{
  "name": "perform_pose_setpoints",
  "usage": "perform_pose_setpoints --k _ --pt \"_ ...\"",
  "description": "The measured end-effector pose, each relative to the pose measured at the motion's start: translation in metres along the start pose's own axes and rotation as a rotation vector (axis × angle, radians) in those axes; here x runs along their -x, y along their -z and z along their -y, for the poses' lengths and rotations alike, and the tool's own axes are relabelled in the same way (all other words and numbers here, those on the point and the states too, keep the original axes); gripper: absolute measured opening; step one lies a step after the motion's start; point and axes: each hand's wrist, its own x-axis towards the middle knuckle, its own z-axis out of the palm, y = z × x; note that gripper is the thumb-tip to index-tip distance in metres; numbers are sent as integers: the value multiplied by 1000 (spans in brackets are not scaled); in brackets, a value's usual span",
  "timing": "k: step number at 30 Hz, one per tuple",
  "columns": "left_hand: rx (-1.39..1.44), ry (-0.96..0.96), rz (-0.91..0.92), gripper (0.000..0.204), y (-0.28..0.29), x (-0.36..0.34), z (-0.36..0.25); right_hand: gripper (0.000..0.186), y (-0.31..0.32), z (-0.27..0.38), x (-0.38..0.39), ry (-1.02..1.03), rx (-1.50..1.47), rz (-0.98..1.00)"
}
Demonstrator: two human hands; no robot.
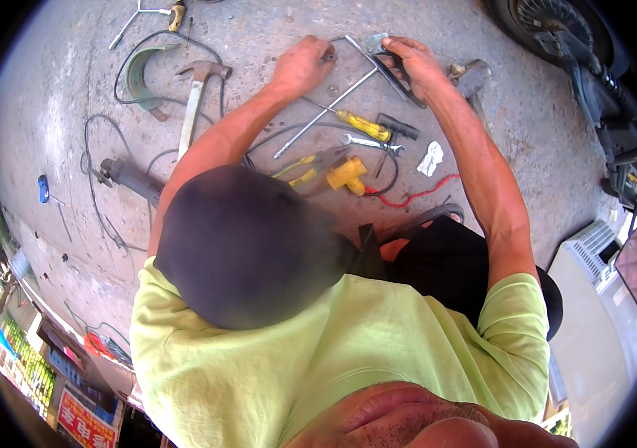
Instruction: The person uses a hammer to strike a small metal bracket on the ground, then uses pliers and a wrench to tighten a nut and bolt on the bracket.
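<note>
My left hand is closed, its fingertips pinched around something small and dark that I cannot make out. My right hand grips a black part of unclear kind. A small clear, shiny piece shows by its fingertips. On the ground between the hands lies a T-handle wrench, its crossbar passing close to the black part. Below it are a yellow-handled screwdriver, a black grip-like piece, a combination wrench, yellow-handled pliers and a yellow tool-like object.
A claw hammer and a green curved part lie left of my left arm, among black cables. A dark cylinder is nearer. White crumpled paper and red cord lie by my right forearm. A vehicle wheel stands far right.
</note>
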Motion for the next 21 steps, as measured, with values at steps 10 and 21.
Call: perform_pose_setpoints --k 10,21 --pt "16 120 -146 34 18 -4 16 29 16 -8 -18 -37 56 7" --pt "164 36 -147 27 26 11 5 35 -2 6 -24 44 275 83"
